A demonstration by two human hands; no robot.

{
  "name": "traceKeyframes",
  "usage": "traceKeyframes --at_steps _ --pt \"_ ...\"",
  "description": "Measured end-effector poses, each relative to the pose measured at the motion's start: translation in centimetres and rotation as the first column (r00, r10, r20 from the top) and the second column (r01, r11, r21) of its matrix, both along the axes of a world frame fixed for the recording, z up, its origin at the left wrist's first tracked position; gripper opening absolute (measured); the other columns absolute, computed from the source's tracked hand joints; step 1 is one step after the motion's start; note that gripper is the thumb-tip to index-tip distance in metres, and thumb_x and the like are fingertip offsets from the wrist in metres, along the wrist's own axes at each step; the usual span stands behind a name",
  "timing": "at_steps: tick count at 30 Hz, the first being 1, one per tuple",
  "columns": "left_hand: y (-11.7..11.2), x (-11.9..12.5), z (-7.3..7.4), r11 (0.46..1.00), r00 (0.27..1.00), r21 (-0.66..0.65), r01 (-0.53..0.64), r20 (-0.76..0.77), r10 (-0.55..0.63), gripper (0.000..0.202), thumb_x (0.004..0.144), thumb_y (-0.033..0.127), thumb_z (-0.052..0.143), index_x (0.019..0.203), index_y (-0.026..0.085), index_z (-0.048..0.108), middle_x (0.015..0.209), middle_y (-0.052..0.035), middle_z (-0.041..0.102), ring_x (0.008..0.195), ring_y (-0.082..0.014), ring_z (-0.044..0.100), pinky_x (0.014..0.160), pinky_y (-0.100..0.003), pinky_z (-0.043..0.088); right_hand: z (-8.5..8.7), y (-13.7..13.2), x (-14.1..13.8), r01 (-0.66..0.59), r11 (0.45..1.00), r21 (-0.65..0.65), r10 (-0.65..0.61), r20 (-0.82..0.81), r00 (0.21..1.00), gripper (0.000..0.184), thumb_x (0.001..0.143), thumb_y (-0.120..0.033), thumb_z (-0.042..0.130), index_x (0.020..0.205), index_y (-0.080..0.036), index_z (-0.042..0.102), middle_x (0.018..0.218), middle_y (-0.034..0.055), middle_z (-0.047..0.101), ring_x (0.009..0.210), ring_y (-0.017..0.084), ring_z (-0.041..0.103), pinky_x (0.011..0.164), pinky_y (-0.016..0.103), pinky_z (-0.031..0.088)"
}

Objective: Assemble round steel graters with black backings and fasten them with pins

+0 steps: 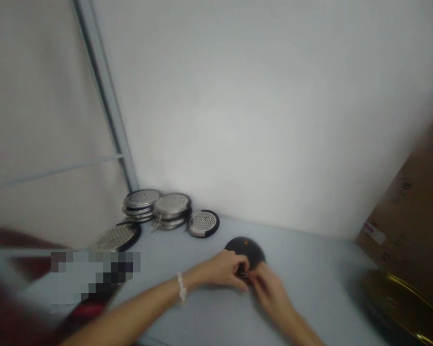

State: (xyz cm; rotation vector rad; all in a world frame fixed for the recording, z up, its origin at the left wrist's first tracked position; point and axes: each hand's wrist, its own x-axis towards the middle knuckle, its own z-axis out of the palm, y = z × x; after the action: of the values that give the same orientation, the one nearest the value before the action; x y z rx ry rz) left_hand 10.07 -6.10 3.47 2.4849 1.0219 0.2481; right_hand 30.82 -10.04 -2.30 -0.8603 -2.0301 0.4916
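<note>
A round black disc (245,247) with a small orange mark lies on the light table. My left hand (225,270) is at its near left edge, with index finger and thumb curled around a small shiny metal piece (244,274) there. From the right, my right hand (272,290) pinches at the same spot, its fingertips closed on that piece. Fingers and blur hide its exact shape. Beyond the disc, to the left, lies a round perforated metal case (204,223) with a black rim.
Stacks of similar round metal cases (173,204) stand against the wall, and another case (117,237) lies nearer on the left. A cardboard box (407,211) and a gold-rimmed round tray (400,298) occupy the right. Dark red blurred shapes are at the left edge.
</note>
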Motion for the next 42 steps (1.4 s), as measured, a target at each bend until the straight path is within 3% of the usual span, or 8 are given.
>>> traceKeyframes --at_steps 6,13,18,20,22,26,35,42 --pt "-2.5 1.0 -1.8 0.895 0.992 0.446 -0.021 -0.099 0.073 0.048 0.079 0.047 0.077 0.114 0.021 0.058 0.118 -0.0084 0.059 0.106 -0.0265 0.054 0.089 -0.037 0.042 0.3 -0.1 -0.8 0.011 0.994 0.11 0.004 -0.136 0.991 0.016 0.098 -0.017 0.049 0.095 -0.023 0.063 0.087 0.0035 0.066 0.08 0.017 0.064 0.072 0.026 0.052" --pt "-3.2 0.9 -0.6 0.815 0.988 0.579 0.014 -0.135 0.079 0.02 0.096 0.021 0.055 0.116 0.019 0.059 0.11 -0.0082 0.068 0.098 -0.0227 0.065 0.084 -0.035 0.048 1.5 -0.7 -0.6 -0.012 0.967 0.254 0.049 -0.142 0.989 0.023 0.095 -0.009 0.05 0.105 -0.025 0.064 0.097 0.006 0.07 0.09 0.018 0.068 0.08 0.029 0.056" --pt "-2.4 -1.7 0.7 0.845 0.978 0.498 -0.193 0.167 0.125 0.036 0.092 0.012 0.053 0.127 0.02 0.059 0.121 -0.0112 0.07 0.103 -0.0237 0.069 0.089 -0.035 0.054 1.7 -1.4 -0.9 0.073 0.956 0.285 -0.032 -0.148 0.988 0.023 0.094 -0.013 0.055 0.113 -0.025 0.063 0.118 0.011 0.068 0.108 0.022 0.067 0.092 0.033 0.056" --pt "-1.2 -3.1 1.1 0.855 0.864 0.297 -0.426 0.413 0.288 0.031 0.09 0.019 0.06 0.121 0.021 0.064 0.115 -0.0096 0.073 0.103 -0.025 0.07 0.091 -0.036 0.055 1.7 -1.6 -0.9 0.12 0.952 0.281 -0.076 -0.164 0.984 0.025 0.094 -0.014 0.056 0.115 -0.024 0.062 0.117 0.011 0.069 0.107 0.021 0.067 0.09 0.032 0.057" --pt "0.3 -4.6 1.3 0.781 0.589 -0.04 -0.623 0.632 0.503 0.028 0.085 0.025 0.069 0.112 0.019 0.067 0.103 -0.0095 0.076 0.093 -0.0254 0.073 0.082 -0.034 0.058 1.9 -1.6 -0.9 0.139 0.951 0.277 -0.089 -0.186 0.978 0.023 0.094 -0.014 0.054 0.113 -0.024 0.063 0.11 0.0097 0.07 0.101 0.021 0.069 0.086 0.03 0.059" --pt "2.6 -7.5 0.8 0.533 -0.068 -0.713 -0.456 0.625 0.778 0.023 0.075 0.016 0.079 0.094 0.013 0.067 0.089 -0.0116 0.077 0.077 -0.0225 0.074 0.07 -0.03 0.061 2.3 -1.4 -0.9 0.131 0.951 0.281 -0.07 -0.218 0.973 0.022 0.094 -0.012 0.05 0.109 -0.024 0.061 0.099 0.0076 0.07 0.088 0.019 0.07 0.076 0.027 0.059" --pt "3.0 -9.4 -1.9 0.439 -0.397 -0.847 -0.299 0.529 0.75 0.014 0.079 0.004 0.073 0.073 0.013 0.063 0.079 -0.0079 0.074 0.071 -0.0161 0.072 0.079 -0.03 0.061 1.7 -1.0 -1.3 0.076 0.956 0.284 -0.038 -0.139 0.99 0.021 0.094 -0.011 0.048 0.106 -0.024 0.058 0.094 0.0055 0.069 0.084 0.017 0.07 0.073 0.024 0.058" --pt "3.8 -8.8 -1.3 0.419 -0.479 -0.854 -0.308 0.52 0.707 0.018 0.08 0.0 0.065 0.076 0.016 0.057 0.074 -0.0015 0.07 0.071 -0.0122 0.069 0.081 -0.027 0.058 1.7 -0.5 -0.5 0.136 0.95 0.28 -0.11 -0.106 0.988 0.02 0.095 -0.012 0.046 0.104 -0.024 0.059 0.093 0.0053 0.068 0.083 0.017 0.068 0.075 0.026 0.057"
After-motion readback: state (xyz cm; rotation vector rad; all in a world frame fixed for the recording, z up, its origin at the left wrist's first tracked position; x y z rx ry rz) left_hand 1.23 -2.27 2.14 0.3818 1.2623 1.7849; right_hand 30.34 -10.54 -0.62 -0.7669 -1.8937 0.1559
